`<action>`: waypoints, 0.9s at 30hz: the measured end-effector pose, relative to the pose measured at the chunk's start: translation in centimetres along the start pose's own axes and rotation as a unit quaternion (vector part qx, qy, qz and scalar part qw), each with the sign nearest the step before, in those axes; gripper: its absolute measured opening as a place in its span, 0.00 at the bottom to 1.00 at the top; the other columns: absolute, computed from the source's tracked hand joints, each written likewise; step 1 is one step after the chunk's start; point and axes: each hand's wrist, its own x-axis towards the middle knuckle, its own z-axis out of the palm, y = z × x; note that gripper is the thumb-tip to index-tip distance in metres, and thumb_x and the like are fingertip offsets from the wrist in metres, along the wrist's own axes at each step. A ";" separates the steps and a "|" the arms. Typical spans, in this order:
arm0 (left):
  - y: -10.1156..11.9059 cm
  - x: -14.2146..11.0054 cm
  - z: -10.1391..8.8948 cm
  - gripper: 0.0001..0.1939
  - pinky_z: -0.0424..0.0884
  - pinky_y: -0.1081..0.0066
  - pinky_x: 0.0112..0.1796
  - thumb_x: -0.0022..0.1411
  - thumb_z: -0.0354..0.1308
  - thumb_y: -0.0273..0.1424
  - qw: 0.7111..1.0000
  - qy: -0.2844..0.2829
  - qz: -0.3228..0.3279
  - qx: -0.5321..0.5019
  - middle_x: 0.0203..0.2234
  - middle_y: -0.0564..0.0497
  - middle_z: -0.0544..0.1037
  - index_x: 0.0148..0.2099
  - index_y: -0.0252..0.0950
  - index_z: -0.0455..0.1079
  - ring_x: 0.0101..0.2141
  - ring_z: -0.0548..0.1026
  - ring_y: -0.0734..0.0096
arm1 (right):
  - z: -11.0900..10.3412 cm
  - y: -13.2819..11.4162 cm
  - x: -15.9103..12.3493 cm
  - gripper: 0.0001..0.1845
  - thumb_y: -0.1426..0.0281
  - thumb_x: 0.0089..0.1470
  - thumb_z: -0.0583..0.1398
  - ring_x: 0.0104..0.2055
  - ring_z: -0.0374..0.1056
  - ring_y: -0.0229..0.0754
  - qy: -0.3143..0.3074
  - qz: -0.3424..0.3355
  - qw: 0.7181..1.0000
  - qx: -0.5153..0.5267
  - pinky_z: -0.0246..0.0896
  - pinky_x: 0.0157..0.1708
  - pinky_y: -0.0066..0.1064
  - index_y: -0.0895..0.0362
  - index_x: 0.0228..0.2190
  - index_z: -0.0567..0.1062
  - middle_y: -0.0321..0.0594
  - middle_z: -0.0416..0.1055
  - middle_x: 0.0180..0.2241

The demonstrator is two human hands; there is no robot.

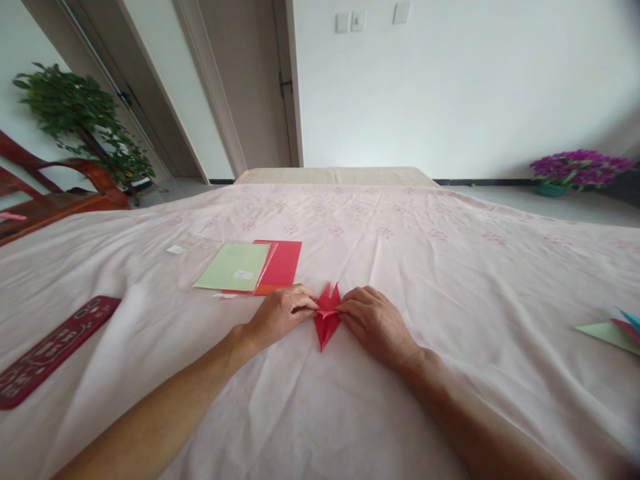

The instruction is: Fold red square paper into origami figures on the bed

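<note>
A red folded paper (327, 328) lies at the middle of the cloth, with two narrow points at its far end and one wider point toward me. My left hand (284, 312) pinches its left side near the middle crease. On the opposite side, my right hand (373, 321) grips the right edge with thumb and fingers together. A small flap stands up between the two hands. Fingertips cover both side edges of the paper. Just beyond my left hand rest a light green paper pack (230, 263) with a white label and red paper sheets (284, 261) partly beneath it.
A pale pink flowered cloth (450, 287) with wrinkles covers the surface. At left lies a dark red patterned case (57, 350); at the right edge are folded coloured papers (613, 333). Beyond stand a wooden chair (95, 183), a green plant (75, 110) and purple flowers (580, 167).
</note>
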 end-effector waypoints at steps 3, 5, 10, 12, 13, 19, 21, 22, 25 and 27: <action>0.2 0.1 0.2 0.03 0.70 0.73 0.39 0.61 0.61 0.30 1.000 0.013 -0.012 0.003 0.37 0.51 0.79 0.36 0.38 0.76 0.37 0.76 0.71 | 0.0 -0.2 0.1 0.05 0.67 0.59 0.59 0.39 0.64 0.42 0.002 0.016 1.000 0.007 0.58 0.41 0.34 0.51 0.35 0.76 0.38 0.72 0.36; 0.5 0.2 0.2 0.03 0.70 0.73 0.38 0.61 0.61 0.30 0.999 0.012 -0.028 0.017 0.38 0.51 0.78 0.34 0.38 0.75 0.36 0.76 0.71 | 0.0 -0.2 0.2 0.04 0.67 0.59 0.59 0.39 0.63 0.42 0.005 0.029 1.000 0.008 0.58 0.40 0.33 0.52 0.33 0.75 0.38 0.71 0.34; 1.0 0.3 0.3 0.04 0.68 0.74 0.37 0.60 0.61 0.31 0.996 0.007 -0.062 0.060 0.38 0.52 0.76 0.33 0.37 0.73 0.36 0.74 0.72 | 0.5 -0.5 0.6 0.07 0.68 0.59 0.58 0.38 0.63 0.42 0.014 0.068 0.998 -0.010 0.57 0.40 0.33 0.53 0.30 0.74 0.38 0.70 0.34; 1.1 0.3 0.4 0.05 0.68 0.73 0.37 0.61 0.61 0.31 0.995 0.010 -0.072 0.075 0.37 0.52 0.75 0.32 0.37 0.72 0.35 0.74 0.72 | 0.6 -0.6 0.8 0.06 0.69 0.59 0.58 0.38 0.63 0.42 0.020 0.082 0.996 -0.019 0.56 0.39 0.33 0.54 0.29 0.74 0.39 0.69 0.33; 1.1 0.3 0.5 0.05 0.68 0.73 0.36 0.61 0.60 0.31 0.994 0.011 -0.077 0.083 0.37 0.52 0.75 0.32 0.37 0.72 0.35 0.74 0.72 | 0.7 -0.7 0.8 0.06 0.69 0.58 0.58 0.37 0.63 0.42 0.023 0.088 0.996 -0.024 0.56 0.39 0.33 0.54 0.29 0.73 0.39 0.69 0.33; 1.2 0.5 0.9 0.05 0.68 0.72 0.36 0.62 0.59 0.33 0.988 0.016 -0.088 0.125 0.36 0.52 0.72 0.34 0.38 0.70 0.36 0.73 0.71 | 0.8 -0.6 0.9 0.08 0.68 0.58 0.58 0.36 0.62 0.41 0.027 0.102 0.994 -0.020 0.54 0.38 0.33 0.54 0.27 0.71 0.38 0.69 0.33; 1.2 0.5 1.0 0.05 0.67 0.72 0.36 0.63 0.58 0.33 0.987 0.017 -0.087 0.134 0.36 0.53 0.72 0.34 0.38 0.69 0.36 0.73 0.71 | 0.7 -0.4 0.9 0.11 0.66 0.60 0.56 0.37 0.63 0.41 0.024 0.100 0.995 -0.010 0.54 0.38 0.33 0.54 0.27 0.72 0.39 0.69 0.33; 1.3 0.6 1.0 0.06 0.67 0.72 0.36 0.63 0.58 0.33 0.987 0.017 -0.086 0.137 0.35 0.53 0.72 0.34 0.38 0.69 0.36 0.72 0.71 | 0.7 -0.3 0.9 0.12 0.66 0.61 0.55 0.37 0.63 0.41 0.022 0.097 0.995 -0.008 0.53 0.38 0.33 0.54 0.27 0.72 0.39 0.69 0.33; 1.4 0.6 1.1 0.07 0.67 0.72 0.37 0.65 0.56 0.34 0.985 0.015 -0.085 0.152 0.35 0.53 0.71 0.34 0.38 0.68 0.36 0.72 0.70 | 0.7 -0.2 1.0 0.16 0.65 0.63 0.53 0.37 0.63 0.41 0.017 0.094 0.995 -0.014 0.53 0.38 0.33 0.54 0.26 0.72 0.39 0.70 0.33; 1.5 0.7 1.2 0.09 0.67 0.71 0.37 0.66 0.54 0.36 0.982 0.015 -0.086 0.170 0.35 0.52 0.71 0.34 0.37 0.67 0.36 0.72 0.70 | 0.8 -0.2 1.0 0.16 0.65 0.63 0.53 0.37 0.63 0.41 0.019 0.102 0.994 -0.027 0.53 0.38 0.33 0.54 0.25 0.72 0.39 0.69 0.32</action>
